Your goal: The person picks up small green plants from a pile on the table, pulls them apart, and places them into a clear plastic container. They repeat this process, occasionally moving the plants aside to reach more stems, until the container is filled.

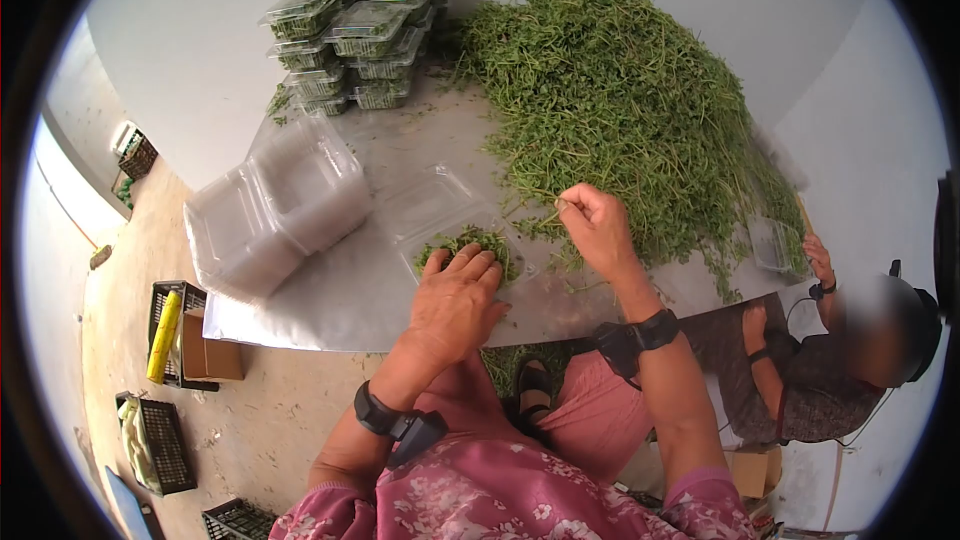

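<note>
An open clear plastic clamshell box (pixel 432 202) lies on the metal-topped table, its lid folded back away from me. Leafy green sprigs (pixel 470 238) fill part of its near half. My left hand (pixel 455 302) rests palm down over these greens, fingers stretched and slightly apart. To the right, my right hand (pixel 600 232) is at the near edge of a large heap of loose greens (pixel 620 100). Its thumb and forefinger are pinched together on what looks like a thin green stem.
A nested stack of clear clamshells (pixel 275 205) stands at left. Filled, closed boxes (pixel 365 30) are piled against the wall. Black crates (pixel 165 445) sit on the floor at left. At right, another person (pixel 830 360) sits beside the heap, near another clear box (pixel 770 243).
</note>
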Available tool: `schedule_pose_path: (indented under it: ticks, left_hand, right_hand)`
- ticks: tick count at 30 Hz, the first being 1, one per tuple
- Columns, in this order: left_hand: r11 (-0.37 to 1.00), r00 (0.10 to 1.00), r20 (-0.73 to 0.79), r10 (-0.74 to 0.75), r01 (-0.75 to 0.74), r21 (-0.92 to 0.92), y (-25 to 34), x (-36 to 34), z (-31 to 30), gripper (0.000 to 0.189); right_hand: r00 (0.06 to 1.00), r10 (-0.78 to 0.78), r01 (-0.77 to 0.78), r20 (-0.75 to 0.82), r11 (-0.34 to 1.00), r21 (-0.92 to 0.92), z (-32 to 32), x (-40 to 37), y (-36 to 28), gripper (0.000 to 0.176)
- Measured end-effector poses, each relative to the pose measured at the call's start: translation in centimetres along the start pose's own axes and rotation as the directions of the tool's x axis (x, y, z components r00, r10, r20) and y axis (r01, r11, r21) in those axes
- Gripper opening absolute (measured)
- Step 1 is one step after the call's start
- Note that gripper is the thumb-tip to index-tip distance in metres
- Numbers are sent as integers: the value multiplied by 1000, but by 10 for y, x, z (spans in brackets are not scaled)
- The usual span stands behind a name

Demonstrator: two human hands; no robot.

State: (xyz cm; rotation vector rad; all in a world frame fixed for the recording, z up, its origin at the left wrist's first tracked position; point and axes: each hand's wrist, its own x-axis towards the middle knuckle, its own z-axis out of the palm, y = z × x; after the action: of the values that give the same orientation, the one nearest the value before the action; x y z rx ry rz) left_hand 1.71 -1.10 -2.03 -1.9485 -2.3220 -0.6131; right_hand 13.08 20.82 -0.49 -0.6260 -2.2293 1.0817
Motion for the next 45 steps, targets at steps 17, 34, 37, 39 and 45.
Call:
schedule_pose_path:
  ticks: [17,34,37,39,45]
  left_hand:
    - [999,874,-484,46,-43,18,14,14,-37,32]
    - [465,774,-329,-541,-50,-884,-8,17,-67,20]
    - [580,787,-342,-514,24,-814,-14,11,-61,20]
    - [600,838,-262,-479,94,-794,-19,8,-53,20]
    - [911,890,-342,-301,162,-381,-19,7,-34,24]
  right_hand:
    - [893,-371,386,256,923,-9,0,-23,-52,6]
    - [938,-327,319,117,944,81,-1,-23,-45,6]
    - [972,-236,228,-4,937,263,3,-23,-45,7]
    - [984,-152,111,96,934,341,11,-26,-48,12]
    - [979,-191,173,70,962,211,31,-23,-30,32]
